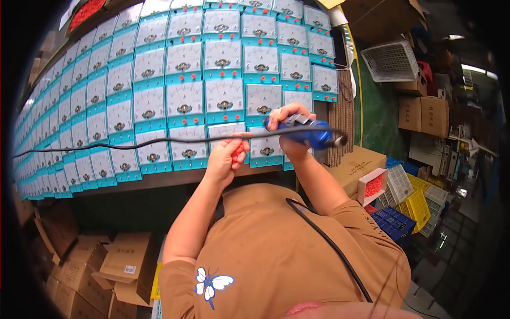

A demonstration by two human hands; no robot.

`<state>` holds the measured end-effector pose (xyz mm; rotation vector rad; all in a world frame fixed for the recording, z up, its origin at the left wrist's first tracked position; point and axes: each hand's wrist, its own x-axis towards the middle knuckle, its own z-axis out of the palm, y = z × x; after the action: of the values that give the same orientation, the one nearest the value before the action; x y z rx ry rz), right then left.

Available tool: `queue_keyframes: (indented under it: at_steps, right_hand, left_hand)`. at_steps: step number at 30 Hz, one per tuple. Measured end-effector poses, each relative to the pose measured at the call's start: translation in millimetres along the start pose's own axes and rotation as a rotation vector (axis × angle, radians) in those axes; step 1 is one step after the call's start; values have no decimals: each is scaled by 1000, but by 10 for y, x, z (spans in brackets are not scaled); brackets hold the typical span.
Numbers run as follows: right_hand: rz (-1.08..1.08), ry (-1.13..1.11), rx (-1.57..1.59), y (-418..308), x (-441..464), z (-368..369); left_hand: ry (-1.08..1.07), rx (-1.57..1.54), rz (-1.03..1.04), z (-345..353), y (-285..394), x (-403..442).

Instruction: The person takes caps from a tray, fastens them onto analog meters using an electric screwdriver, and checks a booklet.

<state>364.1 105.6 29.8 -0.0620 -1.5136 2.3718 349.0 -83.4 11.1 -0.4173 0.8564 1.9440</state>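
Observation:
My right hand (289,125) is wrapped round a blue electric screwdriver (314,134), held sideways above the near meters. In my left hand (227,158), the curled fingers hold several small red terminal caps (238,152); the fingertips are close to a black cable (175,139) that crosses in front of both hands. Below the hands lie analog panel meters (184,99) with white dial faces and teal bases, set out in tight rows. Many of the farther meters carry red caps on their terminals. Several meters at the left and near edge show bare metal posts.
Cardboard boxes (125,263) stand on the floor at lower left. On the right are a carton (357,165), a small box of red caps (374,186), yellow and blue crates (412,209) and a white basket (390,61). A stack of corrugated cardboard (340,127) borders the meters.

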Motion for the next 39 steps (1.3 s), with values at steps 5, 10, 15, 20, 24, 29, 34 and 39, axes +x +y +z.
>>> queue_keyframes:
  at_steps: [5,10,15,20,24,29,34,39]
  right_hand:
    - [-27,229,392,-352,186,-163]
    - [-20,152,458,-595,175,-162]
    - [-39,153,491,-578,92,183]
    - [12,231,448,-444,39,500]
    - [15,335,557,-408,6,688]
    - [39,276,602,-499,-16,744]
    - [29,193,614,-613,-93,757]
    - [5,135,583,-685,-180,700]
  left_hand:
    - [53,-35,6,27,11,-33]
    - [-75,-23,2,17,73,7]
    - [-123,-51,-43,-17,334,-152]
    - [-83,-33,-21,-305,405,-290]
    - [-26,71,-21,-372,461,-392]
    - [-94,59,-57,-282,513,-441]
    - [-118,102,-110,-234,472,-383]
    - [-106,214,-99,-76,454,-331]
